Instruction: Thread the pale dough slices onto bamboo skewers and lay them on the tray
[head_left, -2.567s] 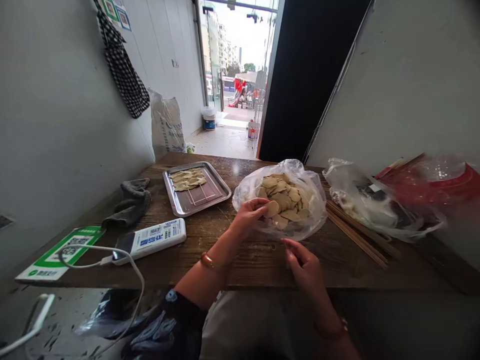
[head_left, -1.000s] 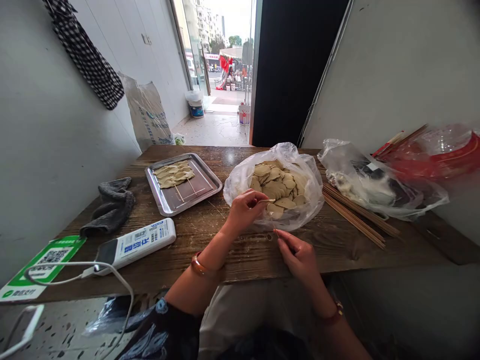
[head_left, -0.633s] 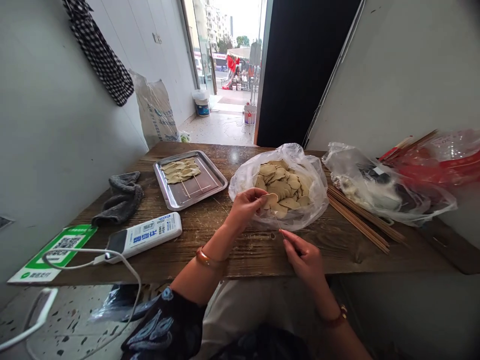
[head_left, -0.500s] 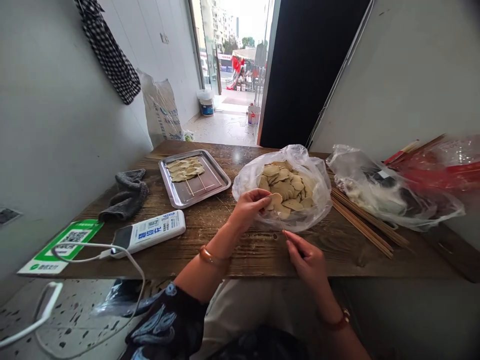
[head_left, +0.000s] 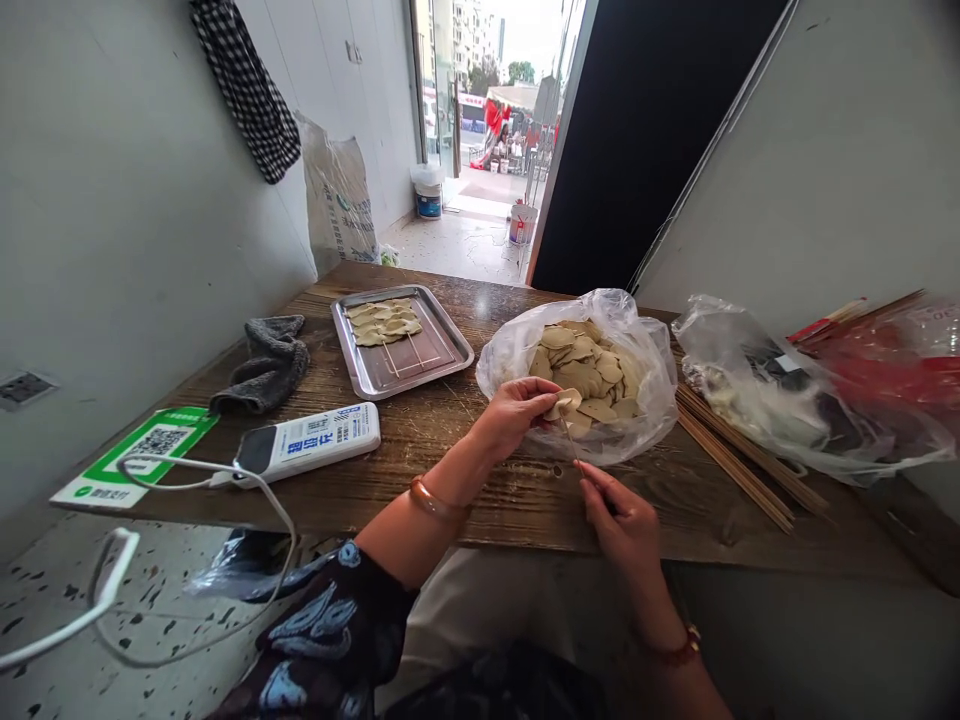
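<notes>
Between the thumb and fingers of my left hand (head_left: 517,412) is a thin, pale round slice (head_left: 568,400), slightly bent. My right hand (head_left: 619,508) pinches a thin wooden skewer (head_left: 568,438), whose upper end meets the slice; whether it has pierced through I cannot tell. Just behind both hands, an open clear plastic bag (head_left: 651,405) holds a heap of similar beige slices (head_left: 581,358). To the left, a metal tray (head_left: 442,372) carries skewered slices (head_left: 382,322) lying flat, with their sticks pointing toward me.
Loose wooden skewers (head_left: 739,460) lie right of the bag, beside another plastic bag (head_left: 787,400) and red packaging (head_left: 885,360). On the left are a grey cloth (head_left: 262,370), a white boxy device (head_left: 307,442) with a cable, and a green QR-code card (head_left: 142,455). The wooden table (head_left: 495,500) ends near my lap.
The skewer has come up against the slice, and the slice looks more bent. My view has shifted slightly, moving the scene to the right.
</notes>
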